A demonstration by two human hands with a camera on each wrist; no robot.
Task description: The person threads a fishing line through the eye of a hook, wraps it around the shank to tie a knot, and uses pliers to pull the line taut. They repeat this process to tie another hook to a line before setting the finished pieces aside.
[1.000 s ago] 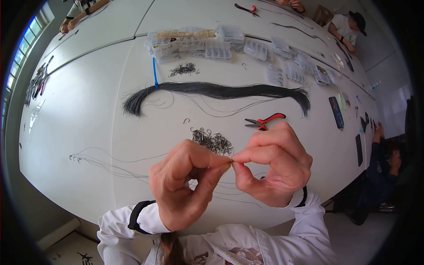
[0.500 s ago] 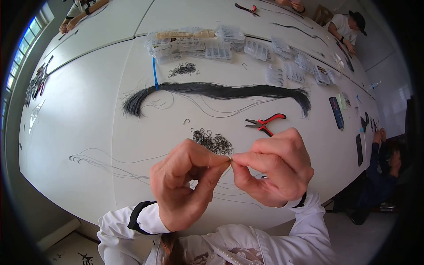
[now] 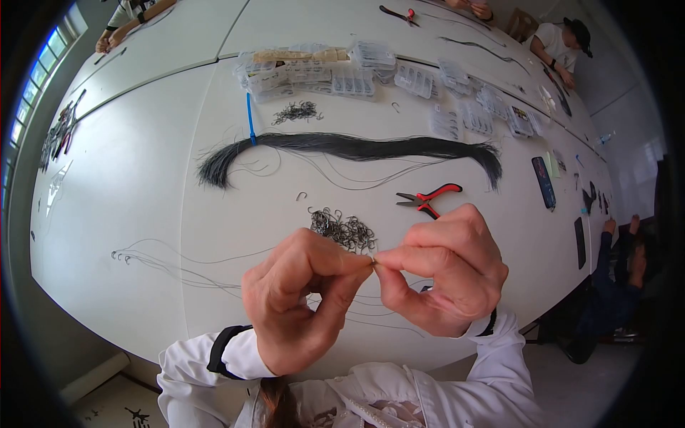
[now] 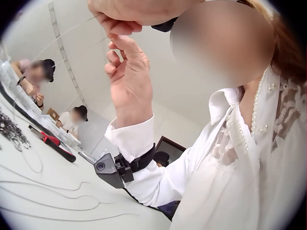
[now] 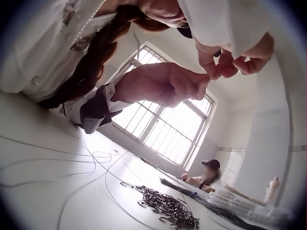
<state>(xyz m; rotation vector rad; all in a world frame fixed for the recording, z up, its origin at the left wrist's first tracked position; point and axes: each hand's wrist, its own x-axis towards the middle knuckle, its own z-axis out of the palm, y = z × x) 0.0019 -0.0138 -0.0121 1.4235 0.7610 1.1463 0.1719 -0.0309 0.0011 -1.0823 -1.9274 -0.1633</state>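
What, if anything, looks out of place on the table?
One small dark metal hook lies alone between the loose heap of dark metal hooks and the long black bundle of strands; it looks strayed.

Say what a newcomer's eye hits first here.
Likely the left hand and right hand, low centre in the head view, pinching a tiny thing I can't identify. Next, the black bundle lying across the table, a blue tie near its left end. Then the red-handled pliers, just beyond the right hand and right of the hook pile.
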